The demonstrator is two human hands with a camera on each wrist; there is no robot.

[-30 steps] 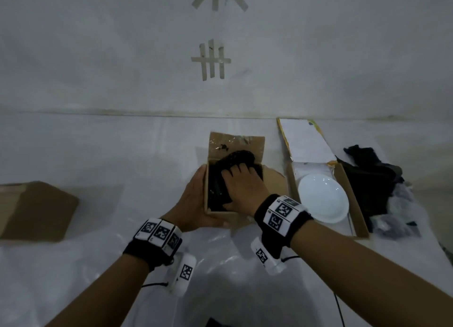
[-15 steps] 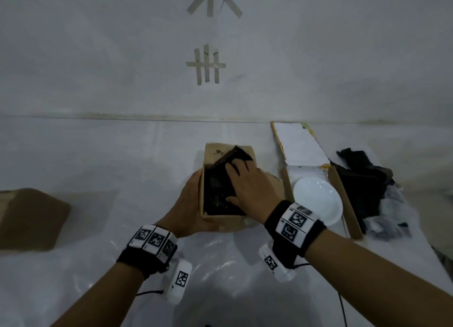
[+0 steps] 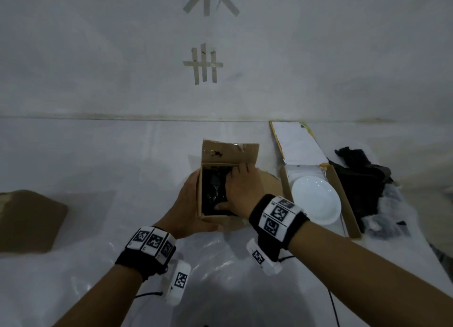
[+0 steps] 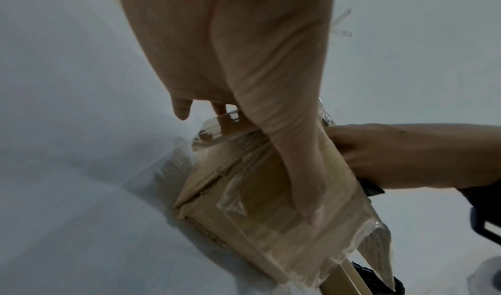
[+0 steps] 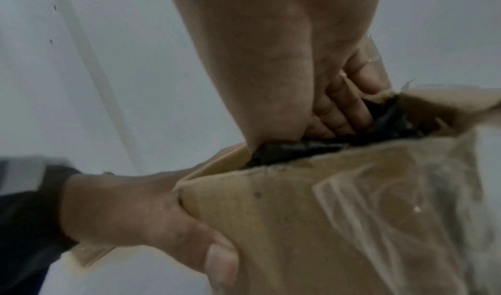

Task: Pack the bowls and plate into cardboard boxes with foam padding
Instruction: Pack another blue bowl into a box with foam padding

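Note:
A small open cardboard box [image 3: 229, 152] stands at the table's middle, packed with black foam [image 3: 212, 191]. My left hand [image 3: 186, 204] grips the box's left wall, thumb on its near face [image 5: 216, 265]. My right hand [image 3: 241, 187] lies over the box's right half, its curled fingers [image 5: 341, 115] dug into the foam [image 5: 298, 151] at the far end, the thumb at the near end. Whatever lies under the foam is hidden. A white plate [image 3: 316, 199] lies in a flat open box [image 3: 343, 191] to the right.
More black foam [image 3: 362, 179] is heaped right of the flat box, whose lid [image 3: 299, 142] leans back. A closed cardboard box [image 3: 27, 221] sits at the far left. White plastic sheet covers the table; a white wall rises behind.
The foam that stuck up at the box's far end has been pushed down level inside. My right hand has shifted to the right half of the box; the left hand kept its hold.

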